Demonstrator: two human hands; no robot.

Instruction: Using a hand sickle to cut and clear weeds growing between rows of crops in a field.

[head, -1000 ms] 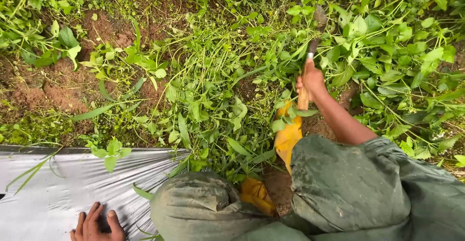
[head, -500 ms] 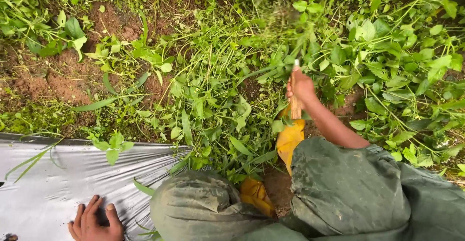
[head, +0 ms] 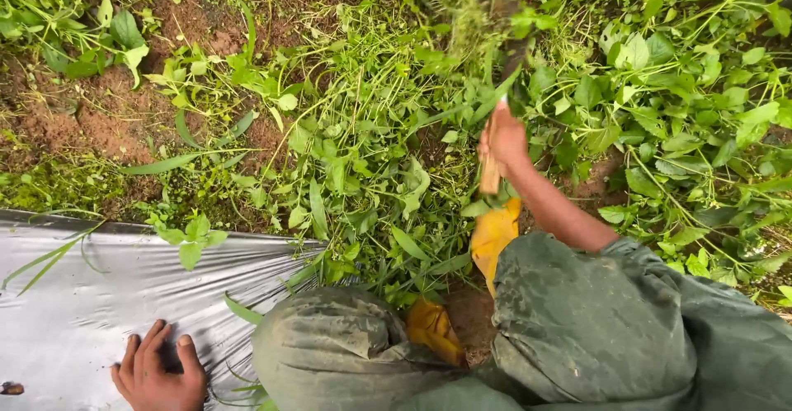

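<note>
We saw the right hand gripping a wooden-handled tool among the weeds, the left hand spread flat on silver plastic sheeting.

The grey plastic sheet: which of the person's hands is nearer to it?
Left. The left hand rests flat on the grey plastic sheet; the right hand is up among the weeds, gripping a wooden-handled tool.

A grey plastic sheet lay across the lower left, its upper edge meeting patches of bare reddish soil. Broad-leaved green plants crowded the right side. Dirty olive-green trousers and yellow boots filled the bottom of the view.
</note>
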